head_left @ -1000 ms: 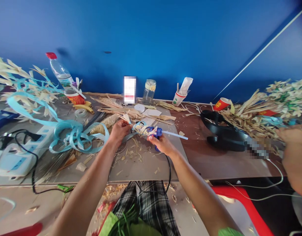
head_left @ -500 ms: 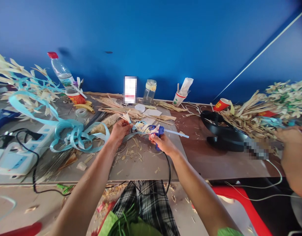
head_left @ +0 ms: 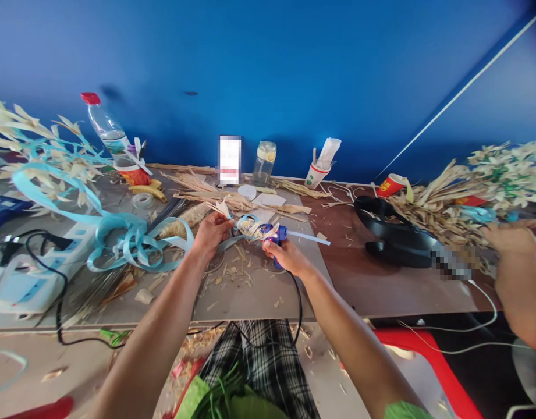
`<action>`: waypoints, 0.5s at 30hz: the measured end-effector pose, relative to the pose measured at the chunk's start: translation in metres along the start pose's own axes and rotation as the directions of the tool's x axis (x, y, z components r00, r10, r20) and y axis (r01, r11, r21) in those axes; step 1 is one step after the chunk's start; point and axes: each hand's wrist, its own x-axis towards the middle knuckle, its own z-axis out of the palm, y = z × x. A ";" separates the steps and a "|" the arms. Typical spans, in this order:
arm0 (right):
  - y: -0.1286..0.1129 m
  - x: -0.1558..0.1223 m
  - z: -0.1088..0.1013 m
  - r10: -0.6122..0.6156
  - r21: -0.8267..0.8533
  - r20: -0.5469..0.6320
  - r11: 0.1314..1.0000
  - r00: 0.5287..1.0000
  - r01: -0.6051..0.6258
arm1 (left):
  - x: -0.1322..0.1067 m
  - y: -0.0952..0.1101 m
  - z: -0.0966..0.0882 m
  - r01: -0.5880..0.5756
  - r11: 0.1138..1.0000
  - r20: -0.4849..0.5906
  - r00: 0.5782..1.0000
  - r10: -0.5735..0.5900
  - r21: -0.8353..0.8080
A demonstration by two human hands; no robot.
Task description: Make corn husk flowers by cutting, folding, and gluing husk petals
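My right hand (head_left: 281, 255) is closed around a blue glue gun (head_left: 275, 234), whose nozzle end points left. A pale glue stick (head_left: 309, 237) juts from its rear to the right, and dry fibre strands are wrapped about its front. In my left hand (head_left: 213, 231), fingers pinched, is a small pale husk flower (head_left: 223, 208), close to the front of the gun. Whether the nozzle touches it is too small to tell. Light blue ribbon (head_left: 132, 238) lies in loops left of my left hand, beside a corn cob (head_left: 187, 221).
A white power strip (head_left: 45, 267) with black cords sits at left. Along the wall stand a plastic bottle (head_left: 106, 125), a phone (head_left: 230, 157), a glass jar (head_left: 265, 163) and a paper cup (head_left: 316, 174). A black object (head_left: 396, 241) and another person's hand (head_left: 512, 238) are at right.
Both hands keep nearly the same place and grip. The glue gun has shifted very slightly left, and the view has turned a little. The other person's hand has moved slightly.
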 end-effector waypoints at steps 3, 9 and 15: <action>-0.001 -0.001 -0.001 -0.005 -0.035 0.021 0.999 1.000 0.005 | 0.000 0.000 -0.001 -0.004 1.000 0.009 1.000 0.004 0.001; -0.007 -0.001 0.002 0.017 0.073 -0.003 0.997 1.000 -0.017 | 0.001 -0.001 -0.001 0.000 1.000 0.011 1.000 0.000 0.010; -0.004 -0.001 0.000 -0.016 -0.011 0.013 1.000 1.000 0.016 | 0.001 -0.001 0.000 -0.013 1.000 0.006 1.000 0.013 0.025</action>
